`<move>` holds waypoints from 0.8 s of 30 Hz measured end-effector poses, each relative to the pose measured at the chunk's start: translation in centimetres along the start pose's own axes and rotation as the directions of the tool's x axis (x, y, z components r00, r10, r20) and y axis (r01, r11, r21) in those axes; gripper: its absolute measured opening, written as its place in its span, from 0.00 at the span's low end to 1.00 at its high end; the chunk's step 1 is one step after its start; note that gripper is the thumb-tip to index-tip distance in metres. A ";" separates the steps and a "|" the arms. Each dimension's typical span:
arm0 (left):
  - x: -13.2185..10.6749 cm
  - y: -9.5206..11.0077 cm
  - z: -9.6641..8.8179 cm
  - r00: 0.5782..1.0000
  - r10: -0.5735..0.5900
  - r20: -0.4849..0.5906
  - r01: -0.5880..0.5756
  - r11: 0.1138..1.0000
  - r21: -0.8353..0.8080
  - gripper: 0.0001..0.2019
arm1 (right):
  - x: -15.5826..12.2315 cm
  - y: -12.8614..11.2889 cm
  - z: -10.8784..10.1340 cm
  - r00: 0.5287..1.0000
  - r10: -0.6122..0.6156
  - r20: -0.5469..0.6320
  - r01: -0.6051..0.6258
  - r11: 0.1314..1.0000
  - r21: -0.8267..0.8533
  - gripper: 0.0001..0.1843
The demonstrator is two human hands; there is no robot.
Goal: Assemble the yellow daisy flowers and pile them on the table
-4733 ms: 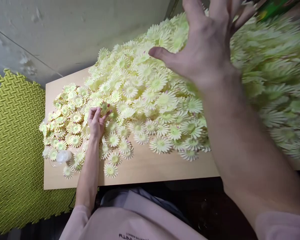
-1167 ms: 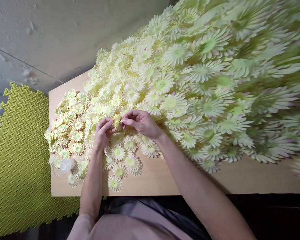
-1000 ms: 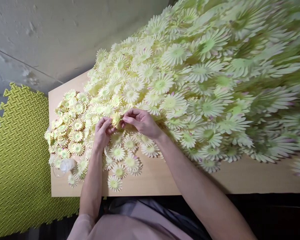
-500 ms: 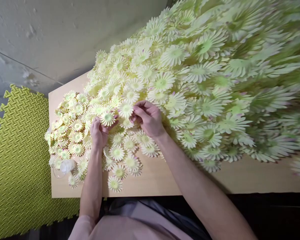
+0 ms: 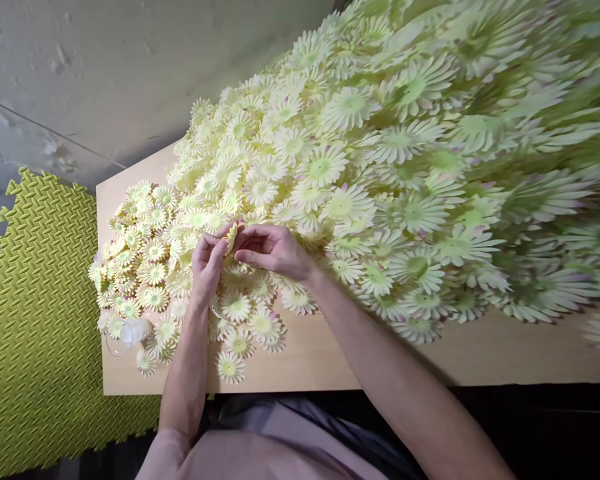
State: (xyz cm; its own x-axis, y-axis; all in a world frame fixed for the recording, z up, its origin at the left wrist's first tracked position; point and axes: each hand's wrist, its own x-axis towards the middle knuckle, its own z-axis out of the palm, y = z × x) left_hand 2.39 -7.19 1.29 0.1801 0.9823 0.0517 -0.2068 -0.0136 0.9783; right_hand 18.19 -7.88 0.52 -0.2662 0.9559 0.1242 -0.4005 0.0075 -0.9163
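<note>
A small pale-yellow artificial flower head is seen almost edge-on between my two hands, over the near left part of the pile. My left hand pinches it from the left with thumb and fingers. From the right, the curled fingers of my right hand meet the same flower head at their tips. Whether it is one layer or several stacked together, I cannot make out. Beneath and around both hands spreads a large heap of artificial flower heads, cream-white with green centres and some pinkish petal tips.
The pile covers much of a light wooden table and rises to the right. A small clear container stands at the table's left front corner. Yellow foam mats lie on the left, and a grey wall runs behind.
My right hand has moved left from the pile to meet my left hand. The flower head at my left hand was facing up; a flower head now stands edge-on between both hands.
</note>
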 end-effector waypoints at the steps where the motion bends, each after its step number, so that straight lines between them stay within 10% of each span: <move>1: 0.0 0.1 0.1 1.000 0.005 0.010 -0.005 1.000 0.014 0.13 | 0.0 0.0 0.0 1.000 0.009 0.006 -0.009 1.000 -0.005 0.15; 24: 0.4 0.2 -0.4 0.984 0.177 0.032 -0.180 0.971 0.157 0.10 | 0.1 0.2 -0.3 0.997 0.045 -0.061 -0.048 0.998 -0.049 0.12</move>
State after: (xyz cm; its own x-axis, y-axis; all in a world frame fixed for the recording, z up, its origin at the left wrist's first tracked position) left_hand 2.03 -6.76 1.39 0.1712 0.9578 0.2307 -0.0818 -0.2196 0.9722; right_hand 18.38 -7.64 0.24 -0.2299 0.9714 0.0595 -0.3443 -0.0240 -0.9385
